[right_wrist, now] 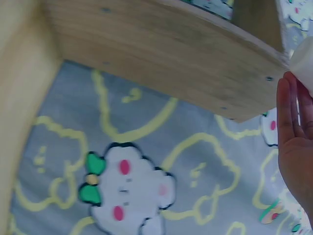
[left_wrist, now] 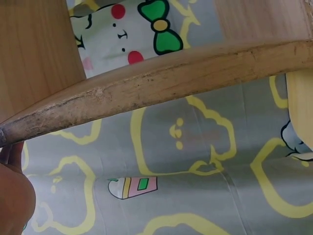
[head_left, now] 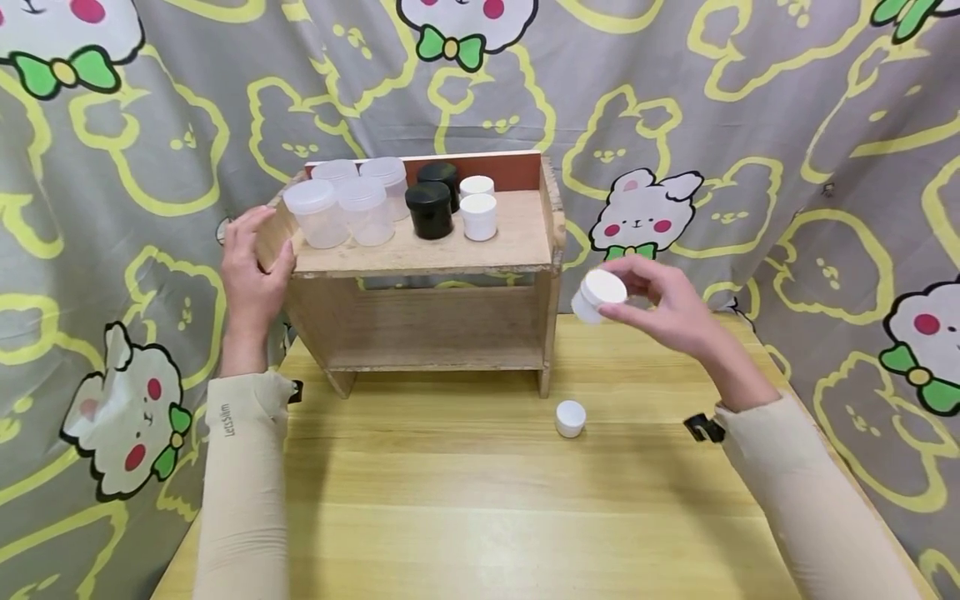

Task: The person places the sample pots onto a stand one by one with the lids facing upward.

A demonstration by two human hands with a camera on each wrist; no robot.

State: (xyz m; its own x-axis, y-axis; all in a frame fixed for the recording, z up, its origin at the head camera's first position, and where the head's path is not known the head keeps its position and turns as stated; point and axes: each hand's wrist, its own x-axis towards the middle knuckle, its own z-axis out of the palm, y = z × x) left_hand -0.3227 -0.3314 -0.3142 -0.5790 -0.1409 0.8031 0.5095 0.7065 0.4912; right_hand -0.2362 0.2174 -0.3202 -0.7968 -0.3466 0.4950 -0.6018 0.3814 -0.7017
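Note:
My left hand (head_left: 251,267) grips the top of the left side panel of a small wooden shelf (head_left: 420,260). Its thumb is on the inner side. In the left wrist view only a bit of that hand (left_wrist: 17,198) shows beside the panel's edge (left_wrist: 146,90). Right of the shelf, my right hand (head_left: 667,304) holds a small white-lidded jar (head_left: 603,287) in the air between thumb and fingers. The right wrist view catches the hand (right_wrist: 298,142) and part of the white jar (right_wrist: 304,63) at its right edge. Another small white jar (head_left: 571,419) stands on the table below.
On the upper shelf board stand several translucent jars (head_left: 367,212), two black jars (head_left: 430,211) and two white jars (head_left: 478,218). A lower board (head_left: 450,329) runs beneath. The shelf stands on a wood-grain table (head_left: 450,500). A patterned curtain (head_left: 637,133) hangs behind and at both sides.

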